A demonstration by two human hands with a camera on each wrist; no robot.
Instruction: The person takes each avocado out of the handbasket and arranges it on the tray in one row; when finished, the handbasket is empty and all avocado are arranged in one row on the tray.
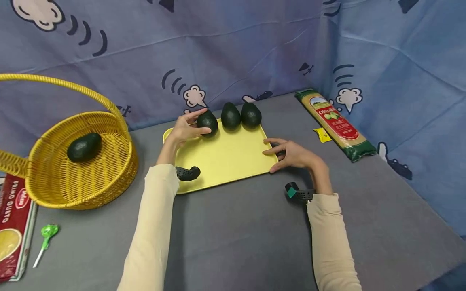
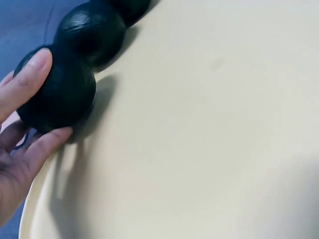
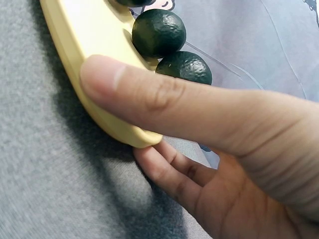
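Note:
A yellow tray (image 1: 225,157) lies on the grey tabletop. At its back left corner my left hand (image 1: 183,130) grips a dark green avocado (image 1: 209,123), thumb and fingers on its two sides; the left wrist view shows this avocado (image 2: 67,99) against its neighbour. Two more avocados, a middle one (image 1: 231,117) and a right one (image 1: 251,116), stand side by side along the tray's back edge. My right hand (image 1: 294,155) pinches the tray's right edge. In the right wrist view the thumb (image 3: 139,89) lies over the rim, with fingertips at the underside.
On the left stands a yellow wicker basket (image 1: 127,165) with a tall handle, holding one avocado (image 1: 84,148). A red packet (image 1: 14,230) and a green lollipop (image 1: 49,231) lie near it. Back right are a pasta bag (image 1: 335,124) and a small yellow packet (image 1: 322,135).

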